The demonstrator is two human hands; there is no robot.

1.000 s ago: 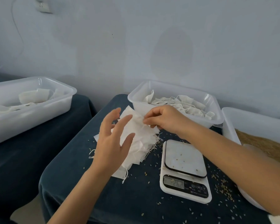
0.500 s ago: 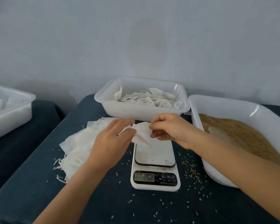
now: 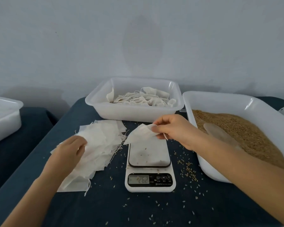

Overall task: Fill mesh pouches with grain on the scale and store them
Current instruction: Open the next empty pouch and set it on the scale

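Note:
My right hand pinches one white mesh pouch by its top edge, holding it just above the far end of the white kitchen scale. The scale's display shows a reading and a few grains lie on its platform. My left hand rests with curled fingers on a loose stack of empty mesh pouches left of the scale. A white tub of brown grain with a pale scoop half buried in it stands at the right.
A white tub holding tied pouches stands behind the scale. Another white tub sits on a separate dark surface at far left. Spilled grains dot the dark blue tablecloth around the scale. A plain wall rises right behind the tubs.
My left hand has let go of the pouch and dropped back onto the stack. My right hand now holds the single pouch alone, slightly further right over the scale.

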